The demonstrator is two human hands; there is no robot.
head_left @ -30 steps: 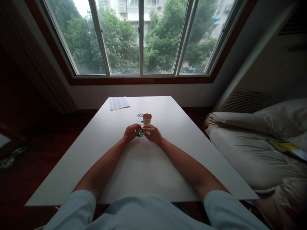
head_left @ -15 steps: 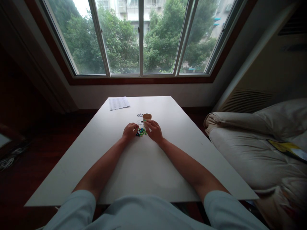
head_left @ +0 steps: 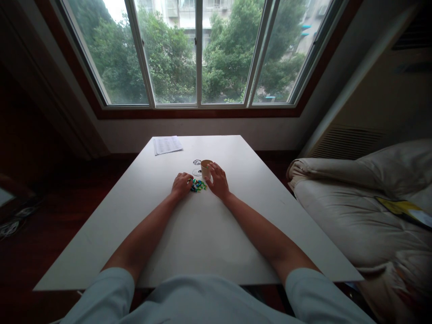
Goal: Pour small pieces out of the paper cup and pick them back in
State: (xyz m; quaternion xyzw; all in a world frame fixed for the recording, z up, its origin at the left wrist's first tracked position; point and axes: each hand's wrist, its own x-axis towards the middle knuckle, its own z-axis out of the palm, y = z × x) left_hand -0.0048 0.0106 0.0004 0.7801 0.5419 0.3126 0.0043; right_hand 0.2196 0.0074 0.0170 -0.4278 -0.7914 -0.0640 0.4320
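Cup (head_left: 205,169) stands upright mid-tabletop (head_left: 202,238), mouth up, so its long axis is vertical. It sits just beyond and right of a small pile of coloured pieces (head_left: 198,185). The pile lies flat between the two hands and spreads slightly left-right. Single pieces are too small to read for direction.

Right hand (head_left: 219,181): fingers spread and loosely curved, lying against the cup's right side. There is contact, but I see no closed wrap. Left hand (head_left: 181,184): curled, knuckles up, fingertips at the pile's left edge. Can't tell if it pinches a piece.

Risks as I judge them:
- The cup looks light, like paper, and the contact is on one side only. A sideways nudge from the right hand could tip it toward the pile or slide it left into the two clear round items (head_left: 196,171) just beside it.
- If the cup tips, anything inside goes onto the tabletop. Contents aren't visible from here.
- The pieces are tiny and loose — a sweep by either wrist could scatter them. They sit well in from the edges, so rolling off looks unlikely.
- The left hand covers part of the pile, so a piece could get dragged out unnoticed.

Sheet of paper (head_left: 168,145) at the far left corner is well apart from all this.
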